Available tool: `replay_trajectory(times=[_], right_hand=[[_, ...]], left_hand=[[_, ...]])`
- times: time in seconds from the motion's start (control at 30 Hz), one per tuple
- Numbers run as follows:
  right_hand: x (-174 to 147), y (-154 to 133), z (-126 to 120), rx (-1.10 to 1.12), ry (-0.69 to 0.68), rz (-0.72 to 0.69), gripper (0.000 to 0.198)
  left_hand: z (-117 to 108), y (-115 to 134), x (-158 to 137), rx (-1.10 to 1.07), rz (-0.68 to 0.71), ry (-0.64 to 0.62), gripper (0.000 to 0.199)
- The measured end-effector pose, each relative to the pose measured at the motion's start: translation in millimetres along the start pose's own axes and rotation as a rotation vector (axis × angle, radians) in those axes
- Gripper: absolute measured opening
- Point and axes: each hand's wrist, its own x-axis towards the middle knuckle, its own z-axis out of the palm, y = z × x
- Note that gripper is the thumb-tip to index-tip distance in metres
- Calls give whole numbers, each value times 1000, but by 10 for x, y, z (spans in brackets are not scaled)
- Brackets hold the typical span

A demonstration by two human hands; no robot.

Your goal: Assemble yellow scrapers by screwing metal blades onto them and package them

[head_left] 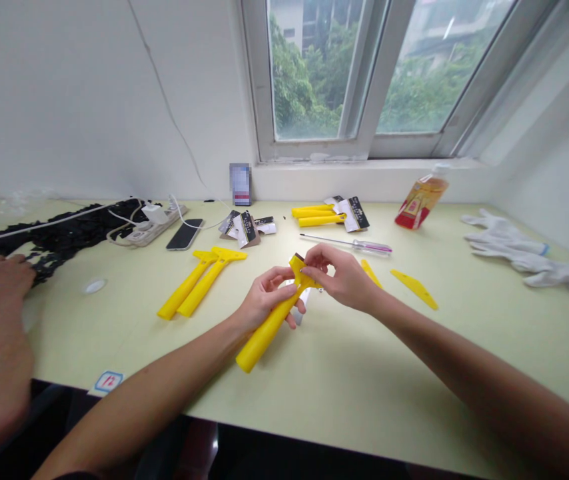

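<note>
Head view: one yellow scraper (264, 335), slanted above the desk (114, 313), mid-front. Left hand (263, 298) clamped on it, high on the handle; right hand (343, 275) pinching its head. Two scrapers lying left (207, 282); two at back (320, 219), beside packaging cards (357, 213). Right: two flat yellow plates (414, 288), one screwdriver (372, 247), one bottle (420, 201). Two phones, one upright (241, 185), one flat (184, 235).

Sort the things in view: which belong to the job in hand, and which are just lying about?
Likely part of the job:
yellow tool held by the left hand, right hand at its head
two similar yellow tools
carded yellow tools
flat yellow pieces
screwdriver

Apparently just lying about:
flat-lying phone
bottle
white gloves
power strip
</note>
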Motion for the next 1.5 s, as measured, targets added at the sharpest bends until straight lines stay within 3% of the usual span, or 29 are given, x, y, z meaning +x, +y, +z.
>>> replay_trajectory(times=[0.1, 0.2, 0.27, 0.33, 0.47, 0.67, 0.83, 0.97, 1.17, 1.5], right_hand=[[27, 32, -18, -36, -11, -33, 4], [80, 238, -168, -180, 18, -27, 10], [103, 503, -362, -398, 5, 40, 18], [101, 821, -602, -677, -105, 187, 26], [51, 1333, -988, -778, -182, 307, 26], [1, 1536, -1006, -852, -163, 423, 30], [38, 1397, -1036, -761, -209, 400, 25], [102, 926, -1190, -668, -219, 327, 29], [105, 279, -1242, -503, -383, 209, 39], [98, 263, -1209, -542, -447, 218, 43]], left_hand=[[-22, -21, 20, -42, -12, -65, 42], [-42, -23, 37, -47, -15, -77, 42], [-52, -22, 46, -41, -11, -57, 44], [-62, -28, 54, -39, 3, -33, 45], [-80, -54, 76, -41, 28, 25, 45], [-95, -33, 96, -20, 41, 76, 47], [-115, 6, 96, 7, 47, 116, 47], [-152, 25, 124, 10, 65, 207, 47], [-199, 26, 170, -8, 84, 314, 48], [-166, 49, 150, -12, 88, 326, 44]])
